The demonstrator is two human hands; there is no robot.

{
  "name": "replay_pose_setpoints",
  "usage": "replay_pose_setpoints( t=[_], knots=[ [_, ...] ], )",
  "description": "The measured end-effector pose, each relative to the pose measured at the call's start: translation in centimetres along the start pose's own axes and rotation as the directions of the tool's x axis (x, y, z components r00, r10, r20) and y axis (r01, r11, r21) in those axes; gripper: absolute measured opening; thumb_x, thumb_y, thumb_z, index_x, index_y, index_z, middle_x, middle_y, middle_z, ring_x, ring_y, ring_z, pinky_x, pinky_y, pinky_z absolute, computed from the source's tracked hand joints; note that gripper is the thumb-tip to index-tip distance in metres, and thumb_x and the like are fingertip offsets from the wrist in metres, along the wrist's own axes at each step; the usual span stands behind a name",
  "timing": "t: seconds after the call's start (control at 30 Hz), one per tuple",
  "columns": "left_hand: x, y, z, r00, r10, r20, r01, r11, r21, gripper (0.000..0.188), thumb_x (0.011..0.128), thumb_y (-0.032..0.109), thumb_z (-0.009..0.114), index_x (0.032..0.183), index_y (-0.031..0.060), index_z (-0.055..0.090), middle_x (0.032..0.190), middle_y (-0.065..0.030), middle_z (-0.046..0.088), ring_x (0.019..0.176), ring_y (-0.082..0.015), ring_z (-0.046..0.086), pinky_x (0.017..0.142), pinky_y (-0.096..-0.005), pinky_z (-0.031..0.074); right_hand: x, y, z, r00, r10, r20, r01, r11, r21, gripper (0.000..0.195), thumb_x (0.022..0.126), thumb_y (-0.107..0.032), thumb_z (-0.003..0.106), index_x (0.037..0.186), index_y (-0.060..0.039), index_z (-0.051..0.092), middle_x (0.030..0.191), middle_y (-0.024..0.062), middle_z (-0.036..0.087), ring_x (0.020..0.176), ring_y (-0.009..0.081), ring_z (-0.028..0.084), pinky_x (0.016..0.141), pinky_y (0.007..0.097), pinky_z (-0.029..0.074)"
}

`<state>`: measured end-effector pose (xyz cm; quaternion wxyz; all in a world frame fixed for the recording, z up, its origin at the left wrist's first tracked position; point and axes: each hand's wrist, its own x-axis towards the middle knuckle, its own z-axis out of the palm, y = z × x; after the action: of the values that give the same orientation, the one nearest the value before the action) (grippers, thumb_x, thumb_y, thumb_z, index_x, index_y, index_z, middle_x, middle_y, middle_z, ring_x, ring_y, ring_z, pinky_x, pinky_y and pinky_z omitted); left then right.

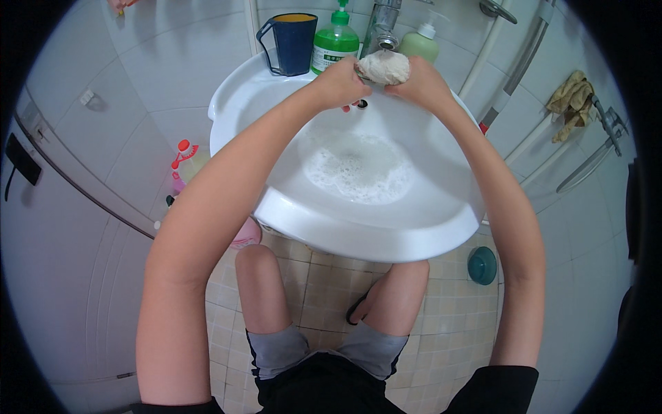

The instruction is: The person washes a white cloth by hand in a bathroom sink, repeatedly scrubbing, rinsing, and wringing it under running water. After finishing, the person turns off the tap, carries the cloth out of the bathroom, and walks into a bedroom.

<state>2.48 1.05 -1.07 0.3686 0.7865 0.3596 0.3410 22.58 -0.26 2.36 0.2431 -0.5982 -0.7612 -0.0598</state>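
Observation:
Under the spout of a chrome faucet (387,41), a bunched off-white item (384,67), apparently wet cloth, is held between my two hands. My left hand (341,85) grips its left side, fingers curled beneath it. On its right side is my right hand (420,85), the thumb below and the other fingers mostly hidden. Both hands are over the back of a white ceramic washbasin (362,235), near its overflow hole (362,104). Cloudy, foamy water (357,168) lies in the bottom of the bowl.
Along the basin's back edge stand a dark blue mug (294,44), a green pump bottle (335,44) and a pale green pump bottle (421,44). A brown rag (571,101) hangs by a shower head (610,124) at right. A teal bowl (482,265) is on the tiled floor.

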Motion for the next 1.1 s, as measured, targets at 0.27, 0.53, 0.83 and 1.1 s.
replay_pose_setpoints(
  t=[0.27,0.53,0.83,1.1],
  knots=[
    [-0.2,-0.2,-0.3,0.999,0.050,-0.004,-0.050,0.998,-0.023,0.049,0.075,0.014,0.070,0.115,-0.0069,0.049,0.083,-0.0089,0.063,0.068,-0.0151,0.065,0.050,-0.0288,0.055,-2.0,-0.1,-0.4,0.997,-0.066,0.032,0.064,0.996,0.063,0.036,0.062,-0.021,0.077,0.091,-0.0034,0.069,0.084,0.0150,0.070,0.078,0.0331,0.067,0.071,0.0408,0.053],
    [-0.2,-0.4,0.0,0.996,0.078,-0.043,-0.079,0.997,-0.009,0.045,0.074,0.011,0.070,0.113,-0.0052,0.052,0.090,-0.0113,0.065,0.067,-0.0171,0.066,0.051,-0.0300,0.055,-2.7,-0.9,-0.4,0.998,-0.057,0.031,0.054,0.995,0.078,0.037,0.062,-0.019,0.077,0.094,-0.0032,0.068,0.085,0.0148,0.070,0.079,0.0333,0.066,0.071,0.0408,0.053],
    [-0.3,0.5,0.3,0.967,0.246,-0.073,-0.250,0.967,-0.048,0.037,0.081,0.005,0.063,0.115,-0.0061,0.054,0.103,-0.0113,0.061,0.074,-0.0141,0.064,0.053,-0.0273,0.056,-3.3,0.4,0.4,0.999,-0.026,0.029,0.021,0.987,0.158,0.043,0.063,-0.025,0.078,0.100,-0.0047,0.067,0.089,0.0140,0.070,0.083,0.0318,0.067,0.074,0.0385,0.052],
    [0.2,0.1,0.3,0.937,0.309,-0.165,-0.298,0.950,0.087,0.034,0.080,0.006,0.062,0.112,-0.0053,0.058,0.097,-0.0103,0.062,0.070,-0.0140,0.063,0.052,-0.0276,0.053,-3.2,1.2,1.5,0.996,-0.059,0.068,0.042,0.972,0.231,0.046,0.064,-0.029,0.078,0.102,-0.0046,0.067,0.087,0.0151,0.070,0.080,0.0324,0.067,0.074,0.0383,0.052]
  ],
)
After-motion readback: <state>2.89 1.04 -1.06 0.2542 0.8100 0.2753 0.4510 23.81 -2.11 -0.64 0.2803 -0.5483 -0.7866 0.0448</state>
